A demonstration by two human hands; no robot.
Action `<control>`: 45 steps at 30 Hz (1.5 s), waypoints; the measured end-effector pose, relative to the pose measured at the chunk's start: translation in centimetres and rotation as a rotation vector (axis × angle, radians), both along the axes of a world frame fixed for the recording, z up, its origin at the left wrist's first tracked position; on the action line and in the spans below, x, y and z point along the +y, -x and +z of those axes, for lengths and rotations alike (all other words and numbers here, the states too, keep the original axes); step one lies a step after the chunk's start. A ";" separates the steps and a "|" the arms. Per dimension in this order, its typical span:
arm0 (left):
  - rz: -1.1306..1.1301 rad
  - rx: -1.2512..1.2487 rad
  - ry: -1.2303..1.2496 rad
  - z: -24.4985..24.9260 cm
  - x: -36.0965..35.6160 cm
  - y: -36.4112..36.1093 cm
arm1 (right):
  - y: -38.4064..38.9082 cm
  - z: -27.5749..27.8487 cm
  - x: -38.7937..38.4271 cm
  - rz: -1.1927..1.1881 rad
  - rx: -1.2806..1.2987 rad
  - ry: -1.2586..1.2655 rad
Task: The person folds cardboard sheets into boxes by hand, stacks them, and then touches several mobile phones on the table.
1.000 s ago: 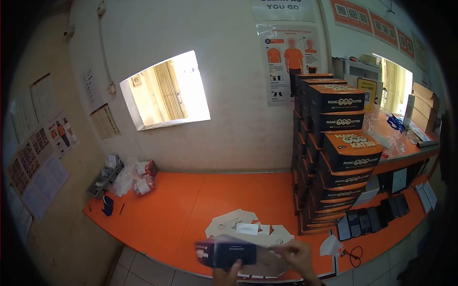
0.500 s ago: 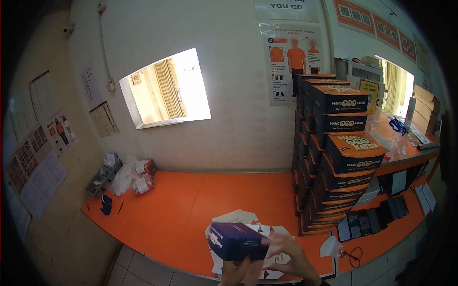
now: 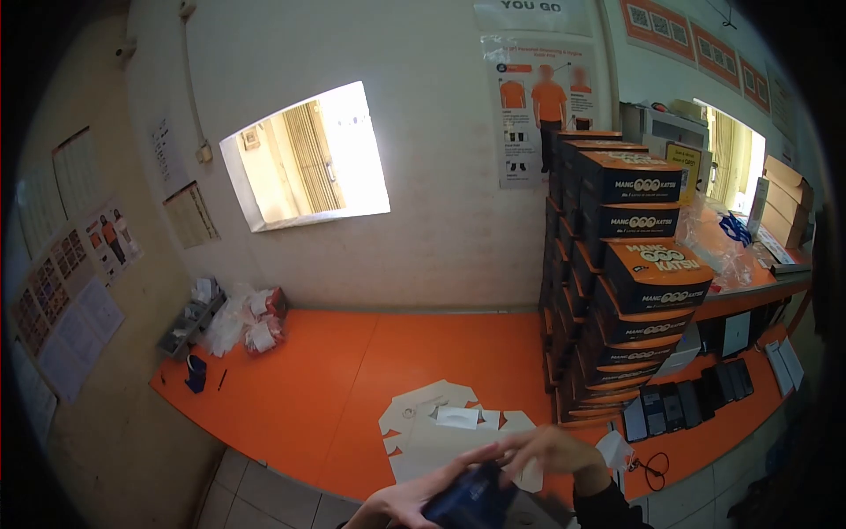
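A small dark blue food box is at the bottom of the view, cut off by the lower edge and tilted toward me. My left hand grips its left side, with fingers stretched along the upper edge and the thumb low. From the right, my right hand reaches over with bent fingers whose tips press on the box's upper right edge; they are slightly blurred. Under and beyond both hands lie flat, unfolded box blanks, pale side up, with a small white piece on them.
Tall stacks of orange and black boxes stand on the orange table at right. Beside them lie several phones, a white face mask and a black cable. A grey tray, plastic bags and a tape dispenser sit at left.
The dark blue box has come down and closer to me, turning as it moved. My left hand now shows at its left side, and my right hand has moved over its top.
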State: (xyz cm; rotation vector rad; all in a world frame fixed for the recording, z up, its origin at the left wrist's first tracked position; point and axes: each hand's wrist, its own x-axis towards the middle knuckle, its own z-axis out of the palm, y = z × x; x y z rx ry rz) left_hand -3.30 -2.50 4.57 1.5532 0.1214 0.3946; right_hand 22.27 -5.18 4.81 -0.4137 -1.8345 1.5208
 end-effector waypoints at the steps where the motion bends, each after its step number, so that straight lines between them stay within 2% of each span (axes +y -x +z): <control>1: 0.058 0.014 0.030 -0.7 0.2 1.0 | -0.3 -0.7 -0.3 -0.139 0.187 0.071; 2: 0.119 0.023 0.065 -0.7 0.2 1.3 | -0.1 -1.2 -1.0 -0.243 0.114 0.108; 3: 0.325 -0.034 0.199 -0.1 -0.7 1.0 | 0.2 -1.5 -1.7 -0.344 0.037 0.140; 4: 0.446 0.023 -0.079 -0.2 -0.4 0.6 | 0.4 -1.9 -2.2 -0.444 -0.040 0.168; 6: 0.674 0.162 -0.628 -0.6 -0.4 0.0 | 1.9 -2.6 -2.3 -0.468 -0.301 -0.175; 7: 0.737 0.204 -0.619 0.0 -1.4 -0.9 | 2.7 -2.0 -2.8 -0.521 -0.395 -0.337; 8: 0.659 0.254 -0.595 -0.1 -1.3 -0.7 | 3.1 -1.5 -3.0 -0.574 -0.488 -0.501; 11: 0.358 0.405 -0.561 -1.4 -0.3 0.8 | -1.0 -2.4 -3.1 -0.534 -0.477 -0.647; 14: 0.409 0.304 -0.501 -1.3 -2.3 -0.9 | -0.8 -1.0 -4.0 -0.500 -0.462 -0.682; 15: 0.510 0.384 -0.550 -1.0 -3.2 -2.0 | 0.7 -0.2 -4.2 -0.461 -0.417 -0.692; 16: 0.587 0.273 -0.545 -1.6 -3.4 -2.5 | 1.9 0.5 -4.7 -0.425 -0.371 -0.703; 17: 0.661 0.160 -0.542 -2.6 -3.5 -2.9 | 2.4 1.0 -5.4 -0.359 -0.353 -0.515; 18: 0.732 0.044 -0.544 -3.0 -3.3 -3.0 | 2.0 1.1 -5.1 -0.432 -0.229 -0.524; 19: 0.661 -0.034 -0.473 -1.8 -3.4 -2.9 | 1.4 1.3 -4.4 -0.501 -0.102 -0.531; 20: 0.629 -0.084 -0.424 -2.6 -3.6 -3.7 | 1.0 1.1 -3.8 -0.566 0.023 -0.529; 21: 0.598 -0.132 -0.367 -4.2 -4.1 -5.3 | 1.2 -0.8 -3.3 -0.605 -0.070 -0.539; 22: 0.568 -0.184 -0.313 -5.1 -4.0 -6.4 | 1.9 -1.4 -3.4 -0.599 -0.029 -0.490; 23: 0.445 0.028 -0.468 -5.8 -3.1 -5.6 | 3.2 -1.6 -3.3 -0.594 0.016 -0.444; 25: 0.569 -0.064 -0.098 -7.5 -2.5 -5.9 | 3.7 -3.0 -2.6 -0.538 0.061 -0.315; 26: 0.626 -0.105 0.103 -8.4 -2.5 -5.9 | 3.1 -3.5 -3.1 -0.387 0.039 -0.237; 28: 0.907 -0.343 0.905 -9.4 -1.2 -5.7 | 1.2 -4.3 -3.8 -0.086 -0.016 -0.087; 29: 0.827 -0.331 1.017 -13.8 1.4 -3.5 | 0.7 -4.5 -3.9 0.064 -0.046 -0.017; 30: 0.806 -0.334 1.085 -15.6 2.2 -2.8 | 0.8 -4.7 -4.2 -0.022 -0.180 -0.046; 32: 0.831 -0.348 1.179 -14.8 2.0 -2.6 | 1.5 -5.4 -4.9 -0.195 -0.437 -0.092; 33: 0.876 -0.352 1.204 -14.4 1.3 -3.0 | 1.6 -5.4 -4.7 -0.354 -0.612 -0.221; 34: 0.930 -0.207 1.232 -13.1 0.6 -4.0 | 1.7 -6.0 -4.6 -0.441 -0.607 -0.191; 36: 0.851 0.004 1.211 -10.5 -1.8 -5.7 | 1.6 -7.4 -4.1 -0.613 -0.603 -0.144; 37: 0.749 -0.002 1.262 -9.8 -2.0 -5.6 | 1.5 -8.0 -3.8 -0.715 -0.479 -0.179; 39: 0.545 -0.018 1.363 -9.2 -2.4 -5.2 | 0.7 -8.0 -3.6 -0.728 -0.391 -0.018; 40: 0.554 -0.012 1.350 -9.8 -2.4 -5.2 | 0.4 -7.8 -3.5 -0.736 -0.344 0.063; 42: 0.562 0.006 1.320 -11.3 -2.3 -5.7 | 2.5 -6.2 -3.6 -0.784 -0.224 -0.015; 45: 0.597 -0.161 1.152 -10.7 -2.8 -6.6 | 3.9 -6.8 -4.5 -0.768 -0.434 -0.125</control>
